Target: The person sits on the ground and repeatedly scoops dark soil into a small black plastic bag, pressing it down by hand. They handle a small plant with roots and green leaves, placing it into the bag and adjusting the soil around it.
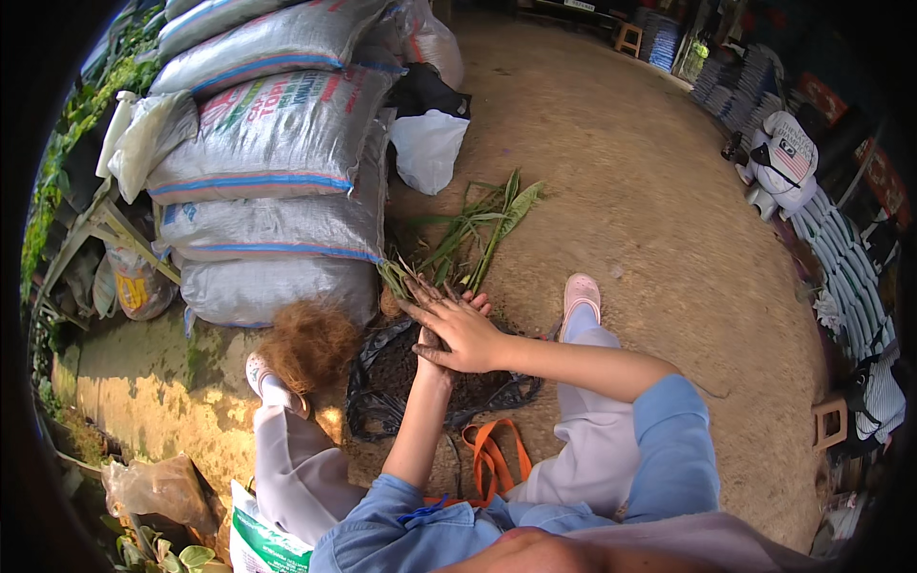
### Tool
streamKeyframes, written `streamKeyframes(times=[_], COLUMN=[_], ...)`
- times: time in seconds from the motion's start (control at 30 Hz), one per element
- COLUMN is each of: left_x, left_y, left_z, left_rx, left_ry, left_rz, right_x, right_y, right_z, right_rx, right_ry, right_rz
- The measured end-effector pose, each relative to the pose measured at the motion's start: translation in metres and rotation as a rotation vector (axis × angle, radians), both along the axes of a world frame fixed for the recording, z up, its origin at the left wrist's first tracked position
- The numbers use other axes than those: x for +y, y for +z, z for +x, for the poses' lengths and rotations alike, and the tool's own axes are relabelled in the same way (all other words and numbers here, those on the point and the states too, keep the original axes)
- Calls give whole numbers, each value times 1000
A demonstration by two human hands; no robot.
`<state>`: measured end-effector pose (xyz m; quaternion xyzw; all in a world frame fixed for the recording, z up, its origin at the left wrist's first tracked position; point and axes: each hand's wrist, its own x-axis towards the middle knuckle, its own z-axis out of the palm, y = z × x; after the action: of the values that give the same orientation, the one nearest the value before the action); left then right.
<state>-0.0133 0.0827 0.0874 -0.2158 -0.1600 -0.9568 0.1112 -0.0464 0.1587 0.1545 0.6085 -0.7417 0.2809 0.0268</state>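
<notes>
My right hand (462,331) lies across my left hand (480,304), palm side down, with its fingers stretched out and the thumb apart. Dark soil coats its fingers. Of my left hand, some fingertips and the soiled thumb side show; its palm is hidden under the right hand. Neither hand shows anything in its grip. Below them is a black plastic bag (364,372), spread on the ground around dark soil (476,390). Just beyond the hands lie uprooted-looking green plants (494,225) with long leaves. A clump of brown coconut-like fibre (309,345) sits left of the bag.
Stacked silver woven sacks (265,143) rise at the front left. A white plastic sheet (430,150) lies beside them. An orange strap (491,458) rests between my legs. Along the right edge stand bundled stacks (842,265), a cap (788,154) and a brown stool (829,424).
</notes>
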Motion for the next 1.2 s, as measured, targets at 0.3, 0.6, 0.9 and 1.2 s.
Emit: streamKeyframes(times=[0.3, 0.6, 0.9, 1.2], left_x=[-7, 4, -2, -1], left_y=[21, 29, 35, 28], left_z=[14, 21, 22, 21], left_rx=[-403, -648, -431, -473], left_ry=[-208, 128, -96, -103], left_rz=[142, -39, -3, 205], right_x=[11, 15, 13, 13], right_y=[-2, -3, -15, -15], right_z=[-45, -23, -38, -33], right_rx=[-1117, -152, -1067, -1204], right_ry=[-87, -102, -63, 13], right_rz=[-522, -132, -508, -558])
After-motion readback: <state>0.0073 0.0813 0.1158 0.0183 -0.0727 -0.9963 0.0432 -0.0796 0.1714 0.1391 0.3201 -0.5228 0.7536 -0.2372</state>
